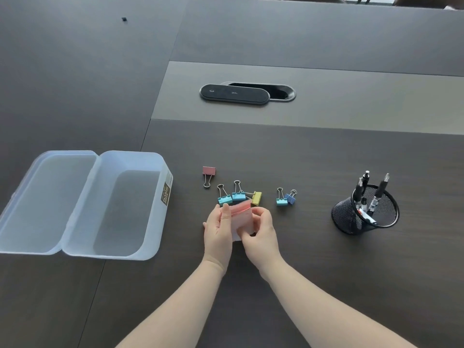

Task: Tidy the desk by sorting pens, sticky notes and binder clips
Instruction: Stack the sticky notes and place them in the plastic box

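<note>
Both hands hold a pink pad of sticky notes (241, 214) just above the desk; my left hand (218, 231) grips its left edge and my right hand (261, 231) its right and lower edge. Behind the pad lie several binder clips: a pink clip (209, 171), two teal clips (225, 199) (238, 195), a yellow clip (257, 198), another teal clip (281, 201) and a blue clip (290, 197). A black mesh cup (349, 217) at the right holds several pens (376, 194). A clear plastic box (130, 204) with its lid (50, 197) open stands at the left.
A black oval cable cover (234, 94) sits half open over a slot in the desk's middle strip. A small dark object (124, 19) lies far back left. The dark wood desk (326, 272) stretches all around.
</note>
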Available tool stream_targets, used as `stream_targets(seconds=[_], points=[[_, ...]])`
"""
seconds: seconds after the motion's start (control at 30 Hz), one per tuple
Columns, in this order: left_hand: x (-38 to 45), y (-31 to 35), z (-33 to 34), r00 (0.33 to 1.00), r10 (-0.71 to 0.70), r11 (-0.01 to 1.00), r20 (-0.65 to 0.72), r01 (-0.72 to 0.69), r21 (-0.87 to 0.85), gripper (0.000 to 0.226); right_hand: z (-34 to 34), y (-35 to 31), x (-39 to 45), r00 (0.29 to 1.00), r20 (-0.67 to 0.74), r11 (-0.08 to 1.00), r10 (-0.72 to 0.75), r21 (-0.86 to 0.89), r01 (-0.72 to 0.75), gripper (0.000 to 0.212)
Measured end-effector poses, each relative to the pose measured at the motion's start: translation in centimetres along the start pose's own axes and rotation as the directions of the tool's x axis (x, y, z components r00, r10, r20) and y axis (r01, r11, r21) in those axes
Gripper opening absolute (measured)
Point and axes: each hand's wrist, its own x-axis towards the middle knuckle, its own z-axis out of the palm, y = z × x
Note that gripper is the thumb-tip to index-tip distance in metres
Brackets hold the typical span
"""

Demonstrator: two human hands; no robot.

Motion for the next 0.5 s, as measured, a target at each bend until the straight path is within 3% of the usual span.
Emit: stream_targets(seconds=[0.1,0.37,0.5], points=[[0.0,-0.1,1.0,1.000,0.017,0.999,-0.024,-0.018,-0.028,0.036,0.6,0.1,-0.2,0.999,-0.043,0.995,0.007,0.095,-0.003,0.058],[0.6,0.0,1.6,0.975,0.147,0.983,-0.167,-0.126,0.131,0.038,0.1,0.3,0.3,0.995,-0.088,0.997,-0.054,0.049,0.059,0.041],[1.0,-0.7,1.3,0.971,0.115,0.993,-0.211,-0.106,0.052,0.021,0.0,0.8,0.4,0.996,-0.059,0.998,-0.060,0.018,0.061,0.045]])
